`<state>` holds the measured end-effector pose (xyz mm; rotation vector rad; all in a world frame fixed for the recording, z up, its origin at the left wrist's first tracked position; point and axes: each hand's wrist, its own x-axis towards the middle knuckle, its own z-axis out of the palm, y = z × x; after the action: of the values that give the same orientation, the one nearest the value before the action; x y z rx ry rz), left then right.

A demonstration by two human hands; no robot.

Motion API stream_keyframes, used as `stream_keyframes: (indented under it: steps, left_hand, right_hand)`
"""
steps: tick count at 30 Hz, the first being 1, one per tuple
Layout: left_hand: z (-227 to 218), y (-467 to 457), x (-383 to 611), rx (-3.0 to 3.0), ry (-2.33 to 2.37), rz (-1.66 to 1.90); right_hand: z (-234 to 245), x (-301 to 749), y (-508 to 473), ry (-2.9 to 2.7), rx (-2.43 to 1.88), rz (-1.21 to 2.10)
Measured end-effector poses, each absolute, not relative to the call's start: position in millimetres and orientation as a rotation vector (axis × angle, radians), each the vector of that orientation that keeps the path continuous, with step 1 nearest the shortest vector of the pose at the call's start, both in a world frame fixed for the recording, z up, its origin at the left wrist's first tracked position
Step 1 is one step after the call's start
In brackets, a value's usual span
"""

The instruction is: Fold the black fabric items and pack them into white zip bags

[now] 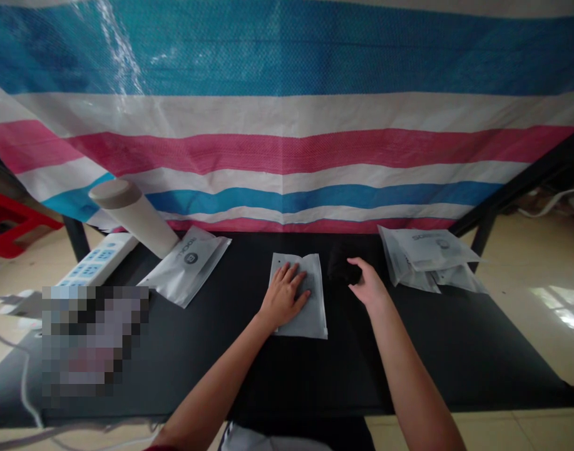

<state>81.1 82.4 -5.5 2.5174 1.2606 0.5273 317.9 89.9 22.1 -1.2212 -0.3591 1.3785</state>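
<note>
My left hand lies flat with spread fingers on a translucent grey zip bag, which rests on the black tabletop. Something dark shows through the bag beneath my palm. My right hand pinches the end of a soft black object between thumb and fingers, just right of the bag. The object is dim against the table, so its exact shape is hard to make out.
A silver-white printed pouch and a beige cylindrical flask lie at the far left, beside a white power strip. A pile of similar pouches sits far right. A striped tarp hangs behind the table.
</note>
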Motion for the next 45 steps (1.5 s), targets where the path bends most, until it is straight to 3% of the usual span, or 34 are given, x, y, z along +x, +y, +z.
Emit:
stream_keyframes:
  steps: [13,21,36,45]
  left_hand:
    - [-6.7,87.6,86.7,2.481,1.303,0.638]
    - [-2.0,97.1,66.0,1.807,1.281,1.082]
    - [-4.5,109.9,49.6,1.866,1.050,1.012]
    - [-21.6,128.6,40.1,1.792,1.339,1.242]
  right_hand:
    - [20.2,291.9,82.5,-0.575,-1.461,1.378]
    - [16.1,293.5,85.9,-0.646,-1.365,1.487]
    - [23.3,304.2,88.4,-0.572,-1.291,1.242]
    - [17.8,333.5,86.0,-0.868,-1.612,1.056]
